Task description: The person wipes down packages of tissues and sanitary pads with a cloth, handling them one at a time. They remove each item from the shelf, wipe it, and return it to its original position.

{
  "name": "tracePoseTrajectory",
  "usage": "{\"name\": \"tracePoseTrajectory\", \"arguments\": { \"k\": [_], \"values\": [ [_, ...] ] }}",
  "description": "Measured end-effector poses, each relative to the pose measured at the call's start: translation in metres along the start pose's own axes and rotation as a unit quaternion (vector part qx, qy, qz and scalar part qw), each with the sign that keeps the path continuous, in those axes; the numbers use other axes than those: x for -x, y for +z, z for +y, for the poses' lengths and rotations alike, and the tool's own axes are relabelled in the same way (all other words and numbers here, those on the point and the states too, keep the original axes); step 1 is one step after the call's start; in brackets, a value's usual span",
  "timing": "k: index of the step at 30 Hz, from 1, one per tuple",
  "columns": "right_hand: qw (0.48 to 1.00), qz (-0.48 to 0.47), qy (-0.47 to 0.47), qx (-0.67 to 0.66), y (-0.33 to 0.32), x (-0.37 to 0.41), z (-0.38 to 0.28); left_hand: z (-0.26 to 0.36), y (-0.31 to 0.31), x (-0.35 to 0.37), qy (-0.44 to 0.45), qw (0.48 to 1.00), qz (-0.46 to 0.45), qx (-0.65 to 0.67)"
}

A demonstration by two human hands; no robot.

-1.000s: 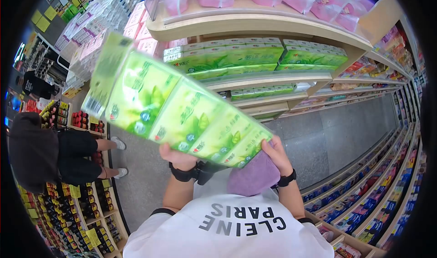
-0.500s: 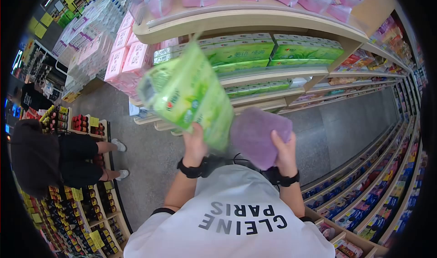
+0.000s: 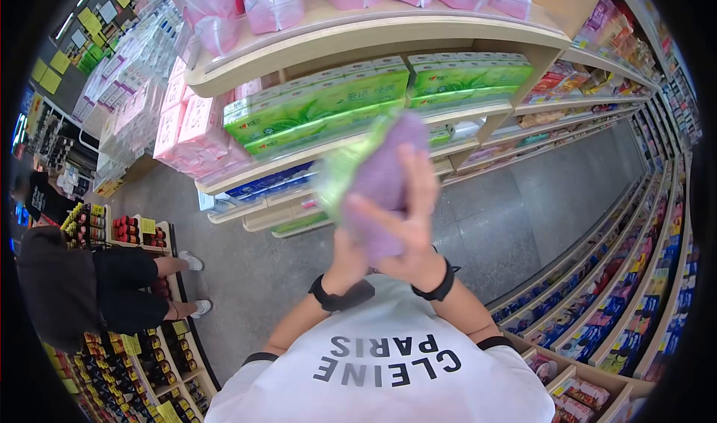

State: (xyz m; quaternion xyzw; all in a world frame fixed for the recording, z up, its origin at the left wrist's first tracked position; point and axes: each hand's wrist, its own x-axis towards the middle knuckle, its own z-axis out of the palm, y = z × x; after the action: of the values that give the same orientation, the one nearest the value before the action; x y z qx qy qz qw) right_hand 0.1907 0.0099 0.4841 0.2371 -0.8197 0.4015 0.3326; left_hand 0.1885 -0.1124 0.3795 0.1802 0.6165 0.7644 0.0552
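Observation:
Both hands are together in front of my chest, blurred by motion. My right hand point(image 3: 407, 225) presses a purple cloth point(image 3: 385, 176) against a green plastic package point(image 3: 340, 173), its fingers pointing up over the cloth. Lower and to the left, my left hand point(image 3: 351, 262) holds the package near its bottom; its fingertips are partly hidden behind the cloth and my right hand. The package stands tilted, with mostly its left side and top showing.
Ahead is a wooden shelf point(image 3: 358, 38) with pink bags above and green tissue packs point(image 3: 321, 109) below. Pink packs point(image 3: 202, 128) are stacked at its left end. A person point(image 3: 56, 288) in dark clothes stands at the left. Stocked shelves point(image 3: 597, 303) curve along the right.
My right hand has brought the purple cloth left onto the package. The package has turned edge-on, and the green packs on the shelf now show more fully.

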Motion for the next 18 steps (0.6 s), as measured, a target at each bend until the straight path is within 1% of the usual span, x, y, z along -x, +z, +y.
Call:
{"name": "tracePoseTrajectory", "arguments": {
  "k": [1,3,5,7,12,13,16,18],
  "values": [
    [0.998,-0.057,-0.012,0.029,0.007,0.000,-0.001,-0.003,0.002,-0.002,-0.017,0.999,0.006,0.049],
    [0.995,-0.077,0.006,0.065,0.020,0.011,-0.002,-0.003,0.005,-0.002,-0.056,0.984,0.035,0.165],
    [0.992,-0.094,0.024,0.084,0.022,0.017,-0.004,0.004,0.002,-0.002,-0.080,0.958,0.068,0.268],
    [0.989,-0.105,0.045,0.090,0.020,0.019,-0.004,0.012,-0.002,-0.002,-0.091,0.932,0.097,0.337],
    [0.982,-0.118,0.062,0.133,0.020,0.041,0.010,0.040,-0.012,-0.015,-0.060,0.941,0.149,0.299],
    [0.981,-0.122,0.063,0.135,0.020,0.047,0.011,0.042,-0.014,-0.016,-0.058,0.948,0.143,0.277],
    [0.983,-0.123,0.088,0.102,0.016,0.063,0.017,0.047,-0.016,-0.023,-0.022,0.946,0.164,0.280],
    [0.987,-0.098,0.095,0.084,0.016,0.075,0.025,0.046,-0.021,-0.022,-0.022,0.930,0.152,0.334]
  ]
}}
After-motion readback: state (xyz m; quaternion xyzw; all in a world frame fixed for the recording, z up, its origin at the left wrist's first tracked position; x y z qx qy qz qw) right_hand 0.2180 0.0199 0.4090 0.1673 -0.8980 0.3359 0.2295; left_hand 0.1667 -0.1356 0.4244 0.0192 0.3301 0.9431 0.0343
